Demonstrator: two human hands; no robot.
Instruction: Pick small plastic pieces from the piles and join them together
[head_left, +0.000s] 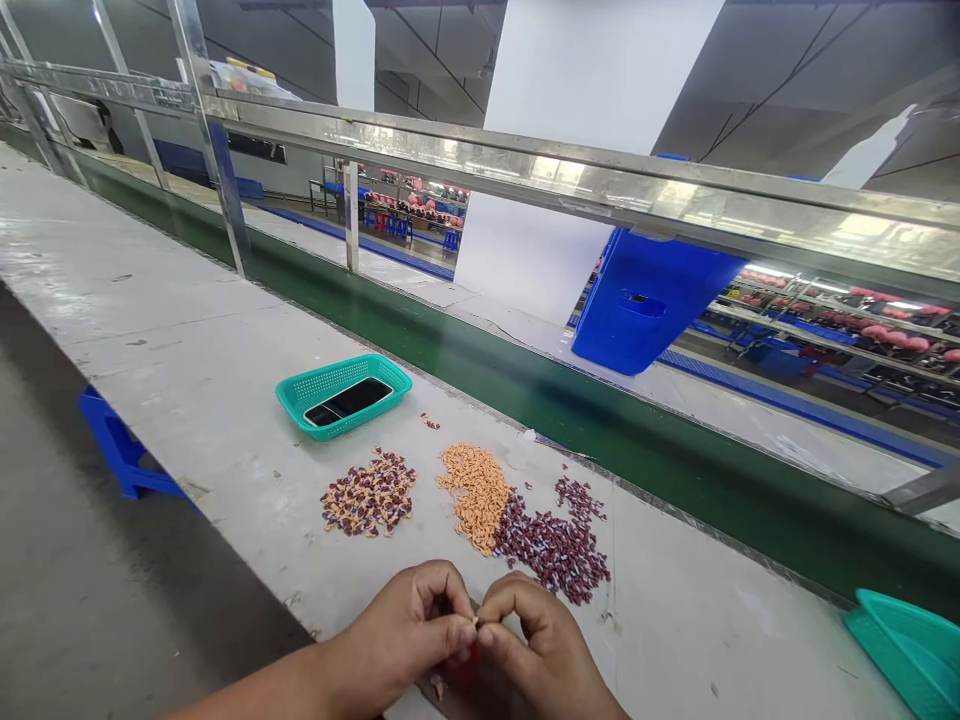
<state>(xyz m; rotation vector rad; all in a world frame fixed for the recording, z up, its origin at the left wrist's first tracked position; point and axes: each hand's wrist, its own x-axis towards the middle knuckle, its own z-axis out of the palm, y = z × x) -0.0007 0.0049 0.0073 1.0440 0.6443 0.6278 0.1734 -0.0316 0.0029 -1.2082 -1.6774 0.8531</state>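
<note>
My left hand (412, 625) and my right hand (536, 640) meet at the near edge of the white table. Both pinch at a tiny light-orange piece (475, 621) between the fingertips, mostly hidden by them. Just beyond the hands lies a pile of small orange pieces (474, 490), touching a pile of dark maroon pieces (555, 545) on its right. Further left is a separate pile of mixed orange and maroon pieces (369, 493).
A green basket (345, 430) holding a phone (349, 401) stands behind the mixed pile. Beyond the table (225, 400) run a green belt (540, 395) and a metal rail (480, 150). A blue bin (649, 300) stands across; green trays (907, 650) sit at right.
</note>
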